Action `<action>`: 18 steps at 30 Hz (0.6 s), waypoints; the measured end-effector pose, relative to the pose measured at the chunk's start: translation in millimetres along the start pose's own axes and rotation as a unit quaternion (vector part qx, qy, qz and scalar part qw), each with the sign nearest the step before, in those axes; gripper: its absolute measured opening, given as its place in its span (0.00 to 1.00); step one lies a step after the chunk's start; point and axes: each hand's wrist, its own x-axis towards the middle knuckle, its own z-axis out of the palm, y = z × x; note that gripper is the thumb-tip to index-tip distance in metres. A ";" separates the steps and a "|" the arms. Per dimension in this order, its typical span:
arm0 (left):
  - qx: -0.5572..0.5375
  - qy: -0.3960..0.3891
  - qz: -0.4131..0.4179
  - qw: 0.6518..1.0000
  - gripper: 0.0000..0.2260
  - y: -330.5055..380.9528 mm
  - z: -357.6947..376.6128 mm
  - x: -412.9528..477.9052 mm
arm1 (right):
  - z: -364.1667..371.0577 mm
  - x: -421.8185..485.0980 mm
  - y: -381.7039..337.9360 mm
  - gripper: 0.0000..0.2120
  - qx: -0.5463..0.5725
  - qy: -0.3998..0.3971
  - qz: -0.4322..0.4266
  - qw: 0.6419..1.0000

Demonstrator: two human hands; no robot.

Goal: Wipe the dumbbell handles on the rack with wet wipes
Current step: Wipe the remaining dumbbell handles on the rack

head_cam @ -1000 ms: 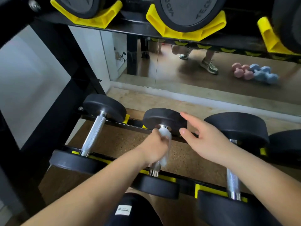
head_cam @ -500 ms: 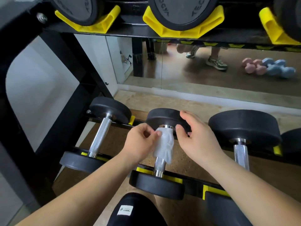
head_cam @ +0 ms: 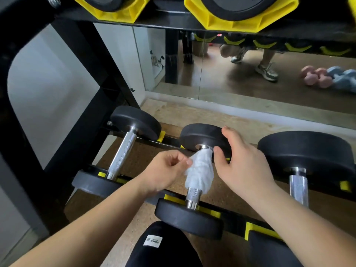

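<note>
Wipe [head_cam: 199,170], crumpled white, around knurled handle [head_cam: 193,194]

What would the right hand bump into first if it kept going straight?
Most likely the middle dumbbell's far round black rubber head; the right hand looks nearly on it, but depth is unclear.

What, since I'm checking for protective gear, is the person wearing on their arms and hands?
Nothing that shows. The left hand and right hand are bare: no gloves, rings or watch in view. The left forearm and right forearm are uncovered to the frame's edge, so no sleeves appear.
</note>
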 end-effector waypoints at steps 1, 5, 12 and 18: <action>0.056 0.019 -0.011 0.998 0.11 -2.5 -7.0 -2.4 | 0.1 0.5 -0.7 0.25 -0.003 0.001 -0.001 1.000; 0.198 0.130 -0.018 0.971 0.09 0.9 -27.7 -6.3 | -1.4 2.1 -2.2 0.24 -0.003 -0.001 0.002 1.000; 0.186 0.131 -0.017 0.974 0.17 27.3 -31.2 -4.3 | -0.6 0.9 -4.3 0.23 0.023 0.006 0.014 1.000; 0.202 0.064 0.013 0.977 0.08 34.8 1.2 8.5 | 12.2 0.7 -8.7 0.20 0.017 0.044 0.023 0.999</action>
